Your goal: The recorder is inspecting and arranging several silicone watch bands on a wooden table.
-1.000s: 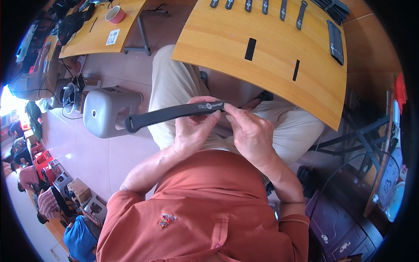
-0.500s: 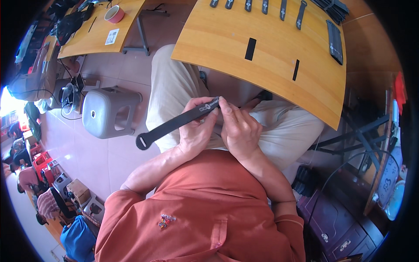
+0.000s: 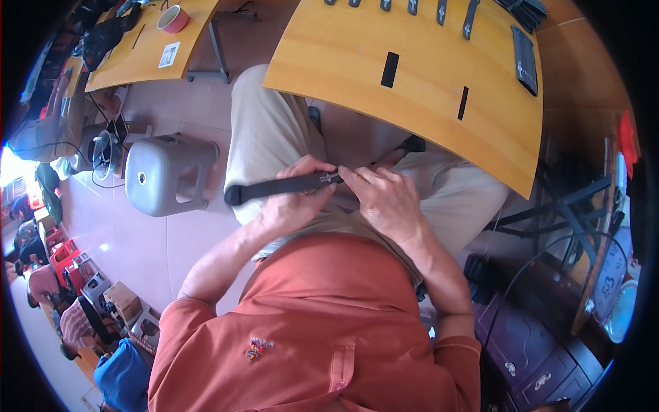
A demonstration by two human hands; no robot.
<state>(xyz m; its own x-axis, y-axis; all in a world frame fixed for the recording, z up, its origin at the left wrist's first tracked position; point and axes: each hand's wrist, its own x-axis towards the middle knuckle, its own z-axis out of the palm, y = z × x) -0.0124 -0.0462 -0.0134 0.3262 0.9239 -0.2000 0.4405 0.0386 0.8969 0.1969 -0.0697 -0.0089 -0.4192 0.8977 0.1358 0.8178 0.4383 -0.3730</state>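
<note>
Over my lap, a black hook-and-loop cable strap (image 3: 274,189) stretches out to the left, its rounded free end hanging past my left knee. My left hand (image 3: 292,209) is closed around the strap near its printed right end, thumb below and fingers above. At that same end, the fingertips of my right hand (image 3: 391,202) pinch together; the strap's tip is partly hidden between both hands. Ahead, the wooden table (image 3: 329,62) carries a row of similar straps (image 3: 441,10) at its far side and a flat stack of straps (image 3: 525,62) at the right.
A loose pile of black straps (image 3: 525,14) lies at the table's far right corner. Two dark slots or strips (image 3: 390,70) mark the tabletop. To the left are a grey plastic stool (image 3: 154,175) and another table with a pink bowl (image 3: 173,20). Purple drawers (image 3: 528,343) stand at lower right.
The strap's free end has swung up to nearly level and twisted, so its slot no longer shows. My right hand has shifted slightly right and down.
</note>
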